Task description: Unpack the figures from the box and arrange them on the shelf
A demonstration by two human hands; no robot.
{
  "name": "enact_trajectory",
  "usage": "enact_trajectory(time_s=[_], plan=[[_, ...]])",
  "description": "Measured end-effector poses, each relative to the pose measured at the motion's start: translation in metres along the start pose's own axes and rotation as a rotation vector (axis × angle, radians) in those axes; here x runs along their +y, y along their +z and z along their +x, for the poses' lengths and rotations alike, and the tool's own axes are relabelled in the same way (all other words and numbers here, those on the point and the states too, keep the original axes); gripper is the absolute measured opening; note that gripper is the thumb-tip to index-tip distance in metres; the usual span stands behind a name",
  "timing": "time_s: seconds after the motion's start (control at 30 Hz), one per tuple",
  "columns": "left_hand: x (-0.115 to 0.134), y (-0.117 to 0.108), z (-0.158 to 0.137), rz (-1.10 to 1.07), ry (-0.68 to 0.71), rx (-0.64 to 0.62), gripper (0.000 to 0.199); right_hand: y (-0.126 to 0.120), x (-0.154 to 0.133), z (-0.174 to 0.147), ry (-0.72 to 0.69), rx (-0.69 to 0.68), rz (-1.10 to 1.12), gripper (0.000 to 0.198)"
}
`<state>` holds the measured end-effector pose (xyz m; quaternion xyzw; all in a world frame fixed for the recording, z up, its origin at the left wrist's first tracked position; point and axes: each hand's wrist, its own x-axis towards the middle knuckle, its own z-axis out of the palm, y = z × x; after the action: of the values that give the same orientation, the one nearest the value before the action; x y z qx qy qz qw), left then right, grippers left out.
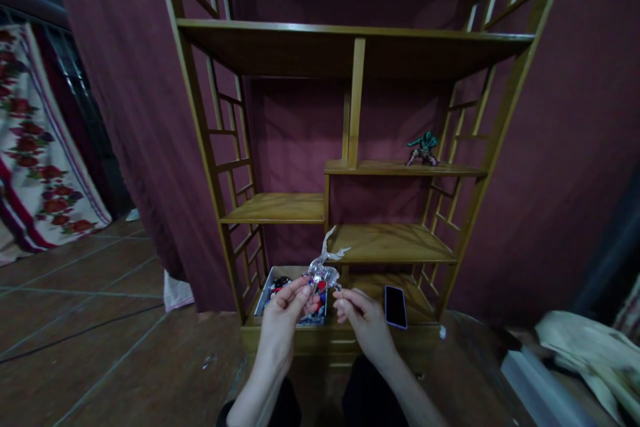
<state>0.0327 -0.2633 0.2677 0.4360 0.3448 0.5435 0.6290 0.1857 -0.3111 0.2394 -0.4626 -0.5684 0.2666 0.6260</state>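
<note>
A clear, shiny figurine (323,272) with pale, branching, antler-like parts pointing up is held between my two hands, in front of the shelf unit. My left hand (286,320) pinches its left side between thumb and fingers. At its lower right, the closed fingers of my right hand (365,321) grip a part of it. Behind my left hand stands a shallow white box (265,295) filled with small red, blue, black and white pieces. My hand and the figurine cover part of the box's contents.
A wooden shelf unit (270,208) stands against a dark red wall. A phone (395,307) lies on its lowest shelf, and a green crouching figure (424,148) stands higher up. A dark curtain (150,147) hangs left; pale cloth (585,347) lies at right.
</note>
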Motion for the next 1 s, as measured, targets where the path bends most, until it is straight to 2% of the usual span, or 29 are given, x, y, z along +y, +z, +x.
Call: enact_trajectory(time_s=[0.3, 0.5, 0.67, 0.87, 1.0], plan=[[0.032, 0.045, 0.009, 0.107, 0.116, -0.117, 0.042, -0.037, -0.03, 0.012, -0.029, 0.035, 0.046, 0.023], [0.056, 0.089, 0.019, 0.187, 0.216, -0.244, 0.035, -0.075, -0.047, 0.03, -0.048, 0.089, 0.072, 0.028], [0.071, 0.128, 0.037, 0.189, 0.237, -0.383, 0.036, -0.107, -0.069, 0.044, -0.046, 0.148, 0.088, 0.033], [0.097, 0.182, 0.065, 0.195, 0.332, -0.543, 0.03, -0.148, -0.106, 0.076, -0.119, 0.17, 0.019, 0.035], [0.123, 0.215, 0.081, 0.25, 0.386, -0.571, 0.02, -0.175, -0.125, 0.111, -0.14, 0.168, 0.016, 0.037]])
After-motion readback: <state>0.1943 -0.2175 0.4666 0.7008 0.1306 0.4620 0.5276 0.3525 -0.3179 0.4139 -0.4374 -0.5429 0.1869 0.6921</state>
